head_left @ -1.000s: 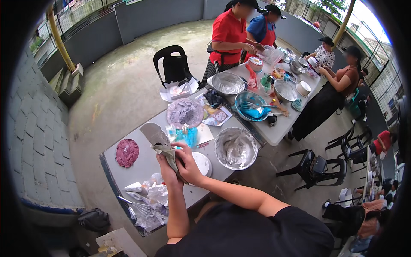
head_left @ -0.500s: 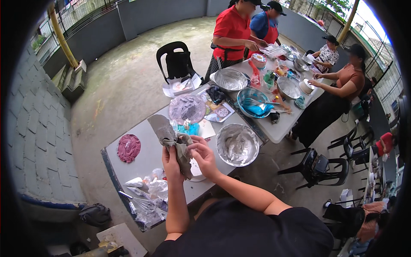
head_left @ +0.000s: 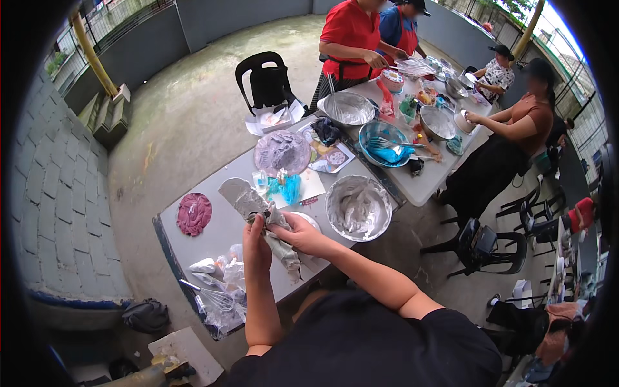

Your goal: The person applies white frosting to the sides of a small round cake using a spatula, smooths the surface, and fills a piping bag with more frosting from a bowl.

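Above the near table, my left hand [head_left: 258, 248] is closed around the lower end of a flat, wide scraper [head_left: 237, 197], whose pale blade points up and away to the left. My right hand [head_left: 302, 233] grips a greyish cloth [head_left: 284, 253] bunched against the scraper; its loose end hangs down between my forearms. Behind my right hand, a white round thing [head_left: 309, 221] is mostly hidden. To its right stands a large metal bowl [head_left: 358, 209] with white cream. Beyond the scraper lie a blue-stained bag [head_left: 284, 190] and a plastic sheet with lavender cream [head_left: 282, 153].
A crumpled maroon cloth [head_left: 194, 215] lies on the table's left side. Plastic bags and a whisk [head_left: 216, 297] are at its near left corner. A second table holds bowls, including a blue-lined bowl [head_left: 387, 145]. Several people work around it. A black chair [head_left: 264, 84] stands beyond.
My right hand has moved from the cloth's edge to gripping it around the scraper. The cloth is bunched differently, and the scraper has tilted slightly. A person at right has lifted a white round item.
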`<state>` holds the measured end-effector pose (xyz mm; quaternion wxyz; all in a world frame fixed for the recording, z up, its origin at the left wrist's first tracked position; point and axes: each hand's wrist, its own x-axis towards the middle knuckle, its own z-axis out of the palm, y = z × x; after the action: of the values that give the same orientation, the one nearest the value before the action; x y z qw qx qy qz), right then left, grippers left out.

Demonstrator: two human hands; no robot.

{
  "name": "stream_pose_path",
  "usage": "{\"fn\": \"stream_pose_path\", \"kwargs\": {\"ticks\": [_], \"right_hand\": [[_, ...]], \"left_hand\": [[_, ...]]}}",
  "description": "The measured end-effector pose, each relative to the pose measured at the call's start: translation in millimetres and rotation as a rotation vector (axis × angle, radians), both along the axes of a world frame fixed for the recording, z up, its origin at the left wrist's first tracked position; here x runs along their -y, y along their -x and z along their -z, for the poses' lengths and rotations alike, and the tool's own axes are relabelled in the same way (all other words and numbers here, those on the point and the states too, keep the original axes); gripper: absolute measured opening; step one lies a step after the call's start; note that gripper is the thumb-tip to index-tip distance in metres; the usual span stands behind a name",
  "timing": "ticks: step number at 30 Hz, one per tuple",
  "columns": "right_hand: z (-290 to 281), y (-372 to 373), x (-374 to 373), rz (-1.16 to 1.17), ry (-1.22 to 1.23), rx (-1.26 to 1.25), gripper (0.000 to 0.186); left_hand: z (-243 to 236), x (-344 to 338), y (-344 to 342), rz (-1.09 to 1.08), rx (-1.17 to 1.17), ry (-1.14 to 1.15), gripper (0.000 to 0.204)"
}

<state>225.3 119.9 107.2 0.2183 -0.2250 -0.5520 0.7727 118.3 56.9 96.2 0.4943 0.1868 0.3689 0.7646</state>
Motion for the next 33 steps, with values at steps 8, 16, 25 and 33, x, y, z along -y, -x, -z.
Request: {"fn": "stream_pose_path", "kwargs": {"ticks": [8, 16, 25, 33], "right_hand": [[9, 10, 7, 0.048, -0.287, 0.117, 0.036], [30, 6, 5, 0.142, -0.237, 0.131, 0.043], [8, -14, 19, 0.104, -0.525, 0.432, 0.052], [29, -15, 10, 0.199, -0.260, 0.260, 0.040]], "left_hand": [[29, 2, 18, 0.011, 0.236, 0.014, 0.021], [42, -8, 11, 0.020, 0.297, 0.061, 0.025], [70, -21, 9, 0.206, 0.591, 0.006, 0.033], [42, -17, 1, 0.228, 0.417, 0.155, 0.023]]}}
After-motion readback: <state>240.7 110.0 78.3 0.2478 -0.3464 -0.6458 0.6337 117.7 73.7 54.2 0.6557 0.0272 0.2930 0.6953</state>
